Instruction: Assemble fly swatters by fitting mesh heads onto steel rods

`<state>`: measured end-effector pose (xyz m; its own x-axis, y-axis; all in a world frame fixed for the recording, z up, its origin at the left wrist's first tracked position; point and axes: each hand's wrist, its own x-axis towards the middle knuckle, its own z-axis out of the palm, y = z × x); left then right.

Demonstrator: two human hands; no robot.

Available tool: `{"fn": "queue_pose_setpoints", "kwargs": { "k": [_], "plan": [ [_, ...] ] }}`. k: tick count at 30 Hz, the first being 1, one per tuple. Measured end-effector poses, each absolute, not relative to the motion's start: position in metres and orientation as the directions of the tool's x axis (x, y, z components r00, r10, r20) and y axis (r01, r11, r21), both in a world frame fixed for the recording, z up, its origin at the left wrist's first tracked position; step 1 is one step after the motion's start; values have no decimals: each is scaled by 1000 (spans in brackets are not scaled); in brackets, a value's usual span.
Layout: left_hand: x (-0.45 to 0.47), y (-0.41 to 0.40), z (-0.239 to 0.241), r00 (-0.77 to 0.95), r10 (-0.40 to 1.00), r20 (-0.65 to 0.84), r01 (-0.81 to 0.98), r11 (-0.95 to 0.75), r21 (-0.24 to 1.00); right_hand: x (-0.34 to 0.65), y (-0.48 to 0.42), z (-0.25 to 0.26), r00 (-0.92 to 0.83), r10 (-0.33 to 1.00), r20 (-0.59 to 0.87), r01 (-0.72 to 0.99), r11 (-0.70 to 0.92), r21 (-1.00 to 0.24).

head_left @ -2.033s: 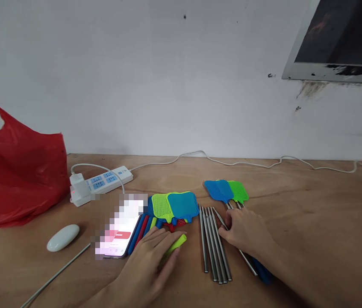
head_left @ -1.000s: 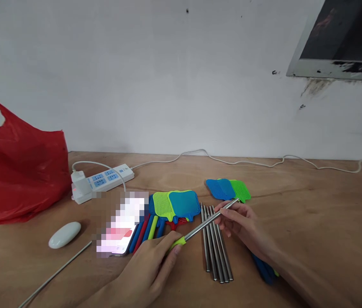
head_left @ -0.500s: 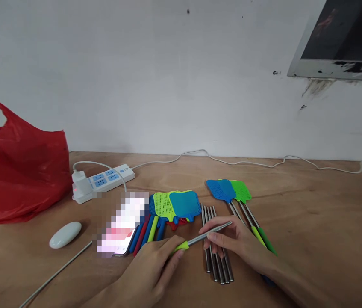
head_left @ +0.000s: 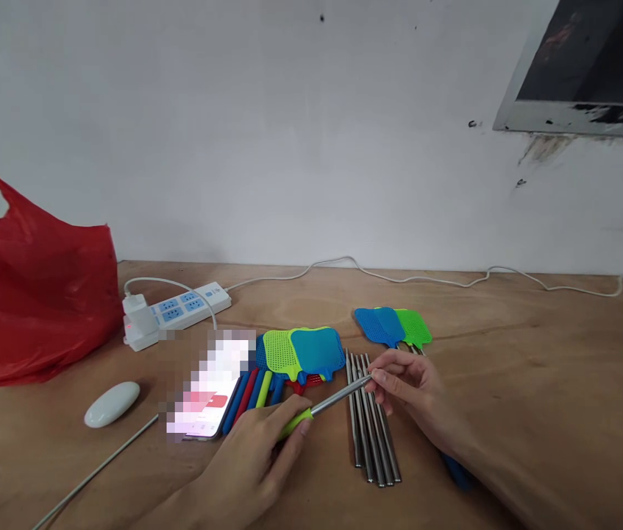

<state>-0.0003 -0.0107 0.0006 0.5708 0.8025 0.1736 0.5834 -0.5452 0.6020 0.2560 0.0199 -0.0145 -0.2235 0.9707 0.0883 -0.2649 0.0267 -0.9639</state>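
My left hand [head_left: 256, 456] is closed round a yellow-green fly swatter handle [head_left: 296, 425]. A metal rod [head_left: 340, 396] sticks out of that handle, slanting up to the right. The fingertips of my right hand [head_left: 413, 394] pinch the rod's far end. Beneath it, several loose metal rods [head_left: 376, 442] lie side by side on the table. Left of them is a pile of blue, yellow-green and red swatter heads [head_left: 319, 350], with several coloured handles [head_left: 246, 394] beside it. Swatters with blue and green heads [head_left: 380, 325] lie behind my right hand, which hides most of their shafts.
A phone [head_left: 217, 390], partly blurred out, lies left of the handles. Further left are a white mouse-shaped object [head_left: 112, 404], a white power strip [head_left: 179, 315] and a red plastic bag [head_left: 40, 294]. A white cable [head_left: 410, 280] runs along the wall.
My right hand has shifted slightly right and now pinches the rod at its very tip. The rod and handle in my left hand have moved a little left and down.
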Motion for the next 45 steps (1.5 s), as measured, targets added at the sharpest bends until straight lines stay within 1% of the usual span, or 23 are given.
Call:
{"fn": "queue_pose_setpoints", "kwargs": {
  "k": [6,11,15,18,21,25,28,32,34,36,40,45],
  "plan": [
    [-1,-12,-2,564,797,215,600,-574,557,253,19,-12,-249,966,74,-250,10,-968],
    [0,-12,-3,586,792,169,604,-567,560,249,15,-9,-317,946,65,-190,3,-982],
    [1,-13,-2,592,795,131,610,-549,571,248,13,-7,-321,945,66,-151,17,-988],
    [3,-15,1,595,795,119,593,-535,602,249,14,-7,-277,958,77,-131,42,-990],
    [4,-15,3,605,789,106,563,-519,643,253,16,-10,-227,966,121,-145,90,-985],
    [3,-15,3,587,802,110,570,-507,647,257,19,-16,-112,974,197,-192,173,-966],
    [2,-16,2,578,811,87,580,-484,656,257,20,-17,-15,981,194,-260,184,-948],
    [2,-16,4,571,817,77,591,-475,652,256,24,-16,171,971,168,-336,217,-916],
    [2,-16,4,573,816,73,598,-477,644,257,26,-15,215,965,151,-353,221,-909],
    [2,-15,4,578,813,69,602,-483,636,257,26,-14,183,975,123,-365,184,-913],
    [3,-14,3,567,820,83,618,-489,615,255,25,-13,59,996,60,-374,78,-924],
    [4,-13,3,563,821,95,620,-495,609,252,22,-13,65,996,61,-332,80,-940]
  ]
}}
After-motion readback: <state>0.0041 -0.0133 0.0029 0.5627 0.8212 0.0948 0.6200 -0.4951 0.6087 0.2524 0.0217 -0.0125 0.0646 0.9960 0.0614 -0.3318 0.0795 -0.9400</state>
